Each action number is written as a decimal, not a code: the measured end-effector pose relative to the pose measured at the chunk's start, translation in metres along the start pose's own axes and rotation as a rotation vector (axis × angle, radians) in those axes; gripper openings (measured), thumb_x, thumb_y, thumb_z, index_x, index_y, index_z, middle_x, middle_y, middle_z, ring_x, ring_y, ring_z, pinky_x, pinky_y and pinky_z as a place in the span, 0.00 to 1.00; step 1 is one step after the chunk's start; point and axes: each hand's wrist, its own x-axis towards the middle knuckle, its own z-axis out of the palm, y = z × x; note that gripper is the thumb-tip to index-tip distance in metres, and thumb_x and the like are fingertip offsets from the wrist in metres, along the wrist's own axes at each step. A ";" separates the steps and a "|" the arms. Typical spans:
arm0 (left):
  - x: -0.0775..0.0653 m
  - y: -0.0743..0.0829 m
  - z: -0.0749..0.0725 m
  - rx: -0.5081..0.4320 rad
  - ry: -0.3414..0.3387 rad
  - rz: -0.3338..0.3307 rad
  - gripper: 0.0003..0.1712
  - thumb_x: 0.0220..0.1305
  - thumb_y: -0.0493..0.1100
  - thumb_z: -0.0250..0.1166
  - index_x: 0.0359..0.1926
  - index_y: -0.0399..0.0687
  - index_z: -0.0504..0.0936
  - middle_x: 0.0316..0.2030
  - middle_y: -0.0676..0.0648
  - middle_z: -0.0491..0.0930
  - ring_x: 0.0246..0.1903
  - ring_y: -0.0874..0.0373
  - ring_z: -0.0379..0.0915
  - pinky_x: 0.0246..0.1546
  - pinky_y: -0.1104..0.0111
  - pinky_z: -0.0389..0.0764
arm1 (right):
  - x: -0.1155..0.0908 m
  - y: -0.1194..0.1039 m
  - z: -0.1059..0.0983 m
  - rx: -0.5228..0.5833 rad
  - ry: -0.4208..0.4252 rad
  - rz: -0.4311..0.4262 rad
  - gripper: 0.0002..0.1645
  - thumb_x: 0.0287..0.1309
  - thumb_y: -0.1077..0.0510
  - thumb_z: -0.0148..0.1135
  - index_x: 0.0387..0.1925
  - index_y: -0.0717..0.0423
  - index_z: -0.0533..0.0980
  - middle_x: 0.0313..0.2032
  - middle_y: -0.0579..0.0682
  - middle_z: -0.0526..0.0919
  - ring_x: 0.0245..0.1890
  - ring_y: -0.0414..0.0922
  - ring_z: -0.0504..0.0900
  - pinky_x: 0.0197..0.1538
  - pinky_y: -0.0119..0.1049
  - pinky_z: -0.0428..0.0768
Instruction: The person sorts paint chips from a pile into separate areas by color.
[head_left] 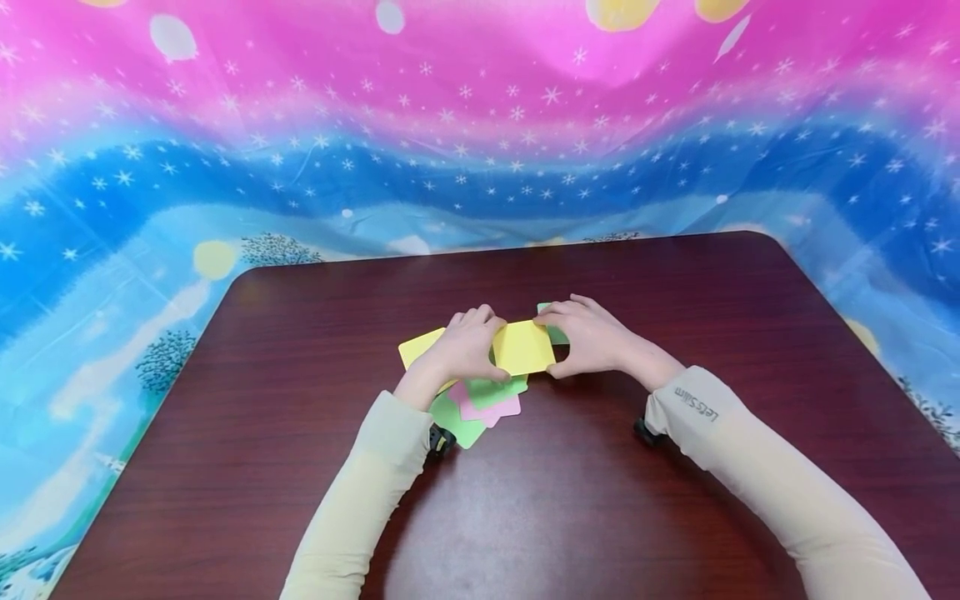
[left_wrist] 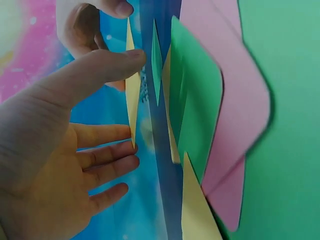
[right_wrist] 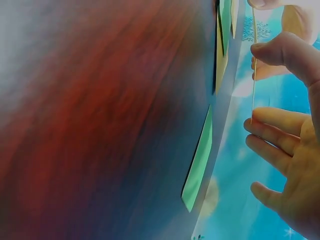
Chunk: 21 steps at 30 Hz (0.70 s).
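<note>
The left sleeve, lower left of the head frame, is pale cream, close-fitting and creased near its cuff. The matching right sleeve, lower right, bears dark lettering near the cuff. A small black device sits under the left wrist; another black device sits under the right. Both hands are bare.

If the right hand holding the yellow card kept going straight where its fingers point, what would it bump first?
Probably the brown tabletop: the right hand points down toward it in its wrist view. The green card nearby could come first; depth is unclear.
</note>
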 end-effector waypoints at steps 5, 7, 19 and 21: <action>0.004 0.008 0.003 0.011 -0.020 0.008 0.46 0.38 0.63 0.70 0.57 0.43 0.70 0.46 0.48 0.67 0.46 0.53 0.63 0.52 0.60 0.62 | -0.011 0.003 0.001 0.001 0.011 0.006 0.42 0.33 0.40 0.68 0.54 0.54 0.73 0.53 0.50 0.74 0.57 0.48 0.68 0.65 0.54 0.50; 0.005 0.011 0.004 0.020 -0.024 0.012 0.47 0.38 0.64 0.70 0.57 0.44 0.70 0.46 0.49 0.67 0.46 0.53 0.64 0.52 0.60 0.62 | -0.015 0.005 0.001 -0.003 0.021 0.003 0.42 0.33 0.39 0.68 0.53 0.54 0.73 0.52 0.49 0.74 0.56 0.47 0.69 0.65 0.54 0.51; 0.009 0.025 0.010 0.004 -0.055 0.050 0.46 0.41 0.63 0.68 0.59 0.45 0.68 0.46 0.50 0.65 0.46 0.56 0.62 0.52 0.63 0.62 | -0.034 0.014 0.003 0.008 0.056 -0.011 0.41 0.31 0.40 0.69 0.50 0.56 0.75 0.49 0.49 0.76 0.54 0.47 0.71 0.64 0.54 0.53; 0.010 0.026 0.011 0.001 -0.059 0.051 0.46 0.41 0.64 0.68 0.60 0.45 0.68 0.46 0.50 0.66 0.46 0.56 0.62 0.52 0.63 0.62 | -0.037 0.015 0.003 0.015 0.054 -0.006 0.41 0.31 0.40 0.70 0.51 0.56 0.75 0.49 0.49 0.76 0.54 0.48 0.71 0.64 0.54 0.52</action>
